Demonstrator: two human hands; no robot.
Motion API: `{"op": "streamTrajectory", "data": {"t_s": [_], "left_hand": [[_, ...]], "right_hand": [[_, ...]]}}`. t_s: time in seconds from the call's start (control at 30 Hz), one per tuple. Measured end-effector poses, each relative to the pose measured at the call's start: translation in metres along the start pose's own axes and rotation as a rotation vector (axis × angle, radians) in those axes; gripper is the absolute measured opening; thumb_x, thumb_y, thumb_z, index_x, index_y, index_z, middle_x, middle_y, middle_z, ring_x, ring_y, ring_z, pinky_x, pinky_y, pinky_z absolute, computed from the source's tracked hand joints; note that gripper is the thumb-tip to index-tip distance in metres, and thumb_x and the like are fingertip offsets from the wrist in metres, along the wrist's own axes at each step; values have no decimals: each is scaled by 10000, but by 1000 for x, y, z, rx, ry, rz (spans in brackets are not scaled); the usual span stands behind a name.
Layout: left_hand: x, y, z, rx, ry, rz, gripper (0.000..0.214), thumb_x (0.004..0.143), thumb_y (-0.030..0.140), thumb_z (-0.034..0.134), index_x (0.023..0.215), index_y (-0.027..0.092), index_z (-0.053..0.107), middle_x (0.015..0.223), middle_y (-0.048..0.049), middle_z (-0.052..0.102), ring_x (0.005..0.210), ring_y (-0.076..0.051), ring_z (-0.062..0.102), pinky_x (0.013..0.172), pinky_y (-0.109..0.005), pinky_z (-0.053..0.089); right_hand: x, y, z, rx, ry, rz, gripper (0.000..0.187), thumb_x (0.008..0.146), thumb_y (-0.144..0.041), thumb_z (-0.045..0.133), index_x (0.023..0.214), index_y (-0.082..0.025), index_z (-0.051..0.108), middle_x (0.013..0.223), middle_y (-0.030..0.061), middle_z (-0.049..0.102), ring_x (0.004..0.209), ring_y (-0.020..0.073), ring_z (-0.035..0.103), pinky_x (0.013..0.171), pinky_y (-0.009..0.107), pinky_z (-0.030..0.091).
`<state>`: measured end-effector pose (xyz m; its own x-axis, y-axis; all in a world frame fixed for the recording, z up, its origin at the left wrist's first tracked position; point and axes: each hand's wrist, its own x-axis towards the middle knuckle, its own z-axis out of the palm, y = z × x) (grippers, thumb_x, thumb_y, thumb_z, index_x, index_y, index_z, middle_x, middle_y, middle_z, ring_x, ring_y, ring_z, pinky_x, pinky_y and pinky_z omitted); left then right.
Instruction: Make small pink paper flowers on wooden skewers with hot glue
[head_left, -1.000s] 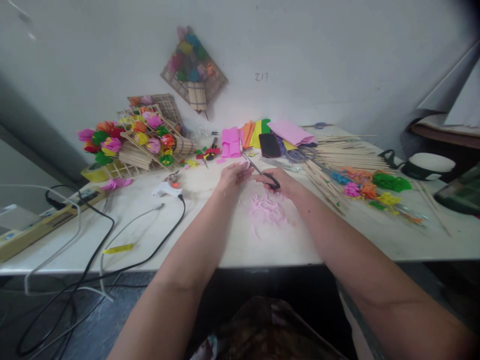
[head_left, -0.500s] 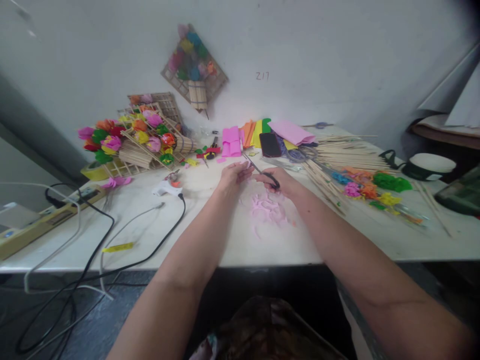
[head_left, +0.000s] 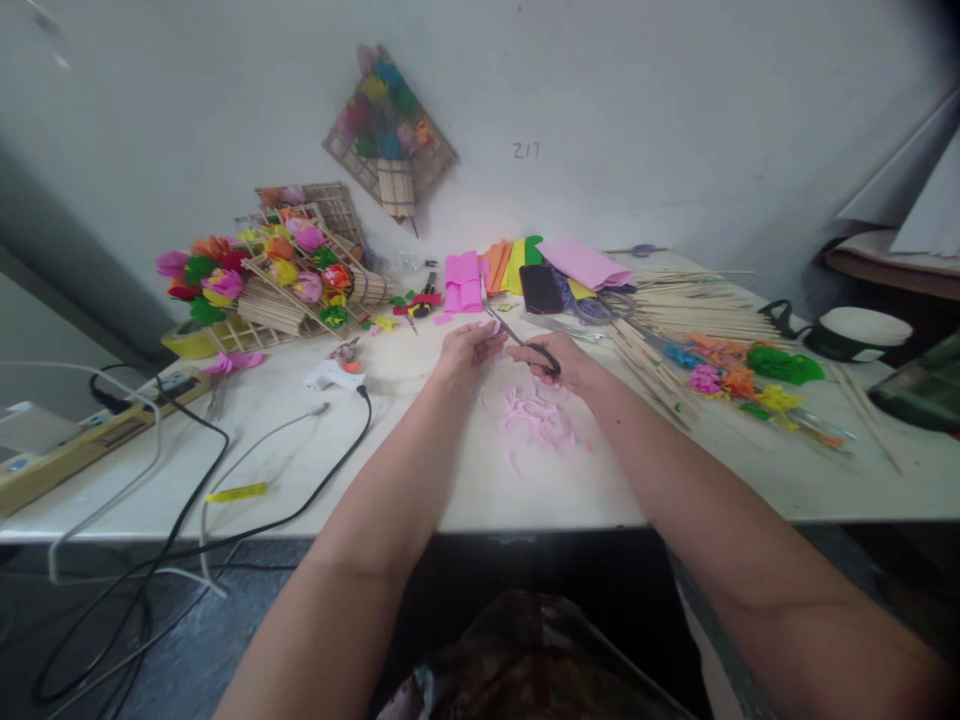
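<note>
Above our white bench (head_left: 525, 500), our left fingers (head_left: 487, 346), nearly closed, pinch a pale-pink piece (head_left: 494, 326), likely steadying it beside scissors (head_left: 550, 366) our right fingers (head_left: 526, 355) curl around; pink strips (head_left: 538, 420) lie below.

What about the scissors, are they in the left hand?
No, the right hand is gripping the scissors.

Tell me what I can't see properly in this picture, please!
- Pale pink paper: head view, partly covered by the left hand, so its full shape is unclear.
- Scissors: head view, handle partly hidden by the right hand.
- Pink scraps: head view, too blurred and tangled to count.
- Power strip: head view, cut off by the left edge.
</note>
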<state>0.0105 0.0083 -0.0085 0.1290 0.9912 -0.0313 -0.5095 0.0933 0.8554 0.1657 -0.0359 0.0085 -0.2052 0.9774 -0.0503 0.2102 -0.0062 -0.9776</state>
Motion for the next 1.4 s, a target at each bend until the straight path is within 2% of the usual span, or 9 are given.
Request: {"op": "streamTrajectory", "data": {"t_s": [0.3,0.93,1.2,1.4], "left_hand": [[-2,3,-1,54,-5,11,155,636,205,705,740,129,619,715,-49,679,719,-164,669,676,-251,516],[-3,6,-2,27,12,-5,162,622,181,718,713,117,601,720,-59,675,672,-164,670,721,-281,513],[-5,6,-2,64,-36,6,158,614,172,714,705,110,601,696,-61,674,657,-165,666,688,-274,512],[-5,7,-2,75,-21,-25,174,603,176,722,704,114,594,689,-61,673,648,-163,665,688,-265,506]], "right_hand": [[0,1,-2,-1,-5,-1,236,652,-331,708,662,-130,585,361,-69,399,268,30,296,263,162,155],[1,4,-3,-44,-17,-17,288,632,-402,713,666,-139,602,341,-69,402,265,43,317,269,177,166],[3,6,-5,-59,-33,-7,318,624,-431,713,668,-138,597,357,-61,427,271,42,334,277,173,169],[3,6,-6,-71,-27,-6,341,606,-459,717,658,-143,602,347,-63,412,266,48,324,266,187,166]]}}
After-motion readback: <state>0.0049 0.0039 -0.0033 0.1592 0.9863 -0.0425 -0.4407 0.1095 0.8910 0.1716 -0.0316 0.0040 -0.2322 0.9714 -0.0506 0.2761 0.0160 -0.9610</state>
